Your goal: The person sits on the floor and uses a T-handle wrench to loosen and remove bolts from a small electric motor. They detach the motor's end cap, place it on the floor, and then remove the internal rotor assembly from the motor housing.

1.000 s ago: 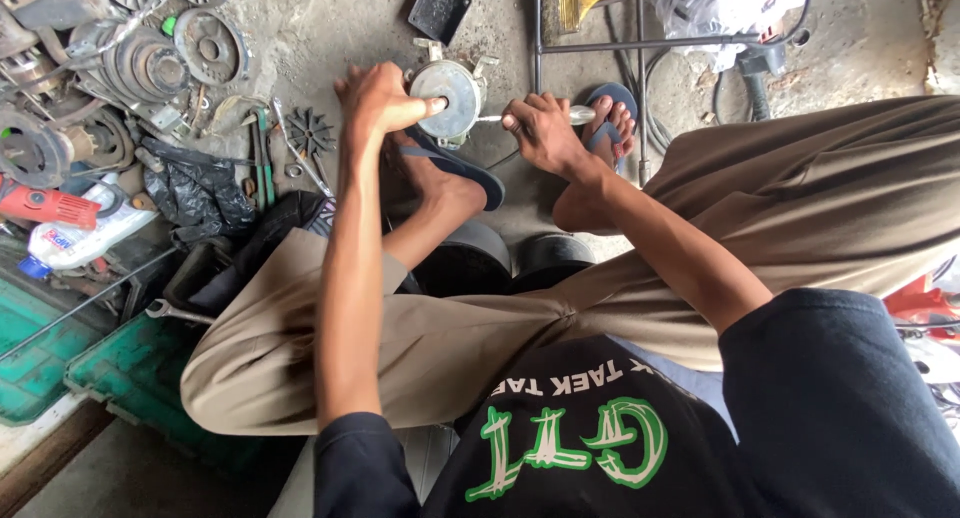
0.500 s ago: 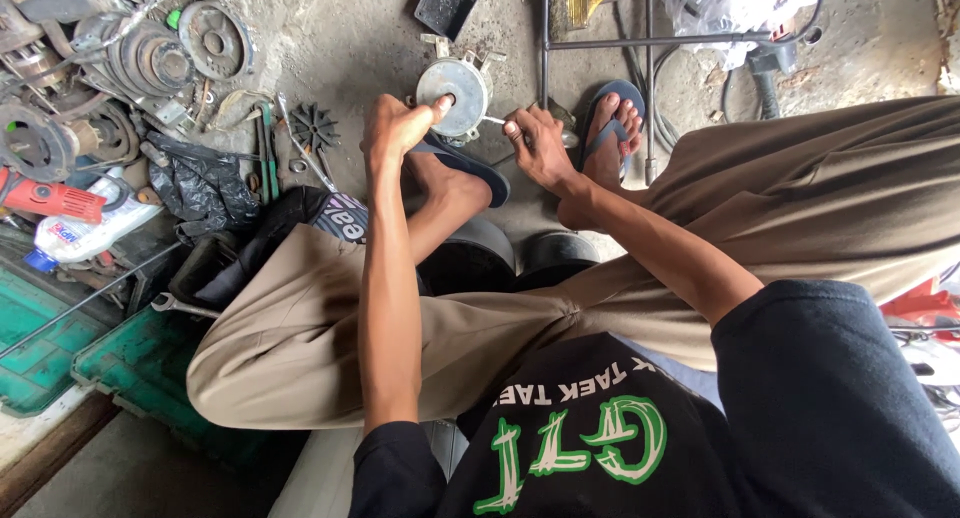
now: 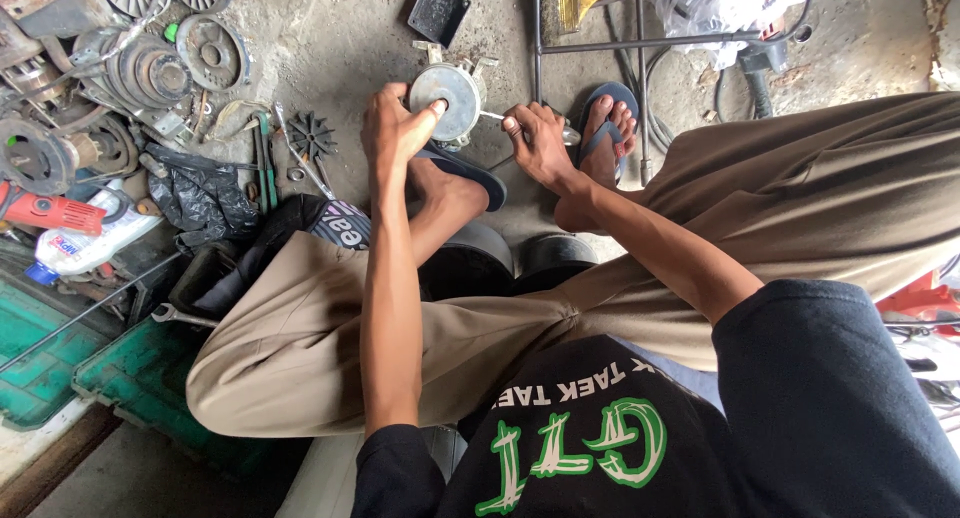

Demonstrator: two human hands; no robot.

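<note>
Seated low over a concrete workshop floor [image 3: 340, 38], we steady a round grey metal motor housing [image 3: 446, 100] that sits on the floor just ahead of our sandalled feet, approx. midway between the floor's far edge and our knees. Our left hand [image 3: 395, 128] is pressed against the housing's near-left rim, fingers together, thumb tip on its flat face. Our right hand [image 3: 540, 143] is curled shut round the handle of a thin screwdriver [image 3: 492, 116], its shaft pointing at the housing's right side; whether the tip is seated in a screw we can't tell.

Progress, as we judge it: the housing looks whole, cover on and mounting lugs intact, so the job seems early, w/ a fastener at the side being worked and no loose screws visible beside it.

Around us: pulleys and discs [image 3: 150, 68] heaped toward the floor's far-left corner, a small black fan wheel [image 3: 310, 136] near the left hand, a red power tool [image 3: 45, 210] and a green crate [image 3: 40, 368] at the left edge, and a metal frame [image 3: 600, 46] beyond the right foot.
</note>
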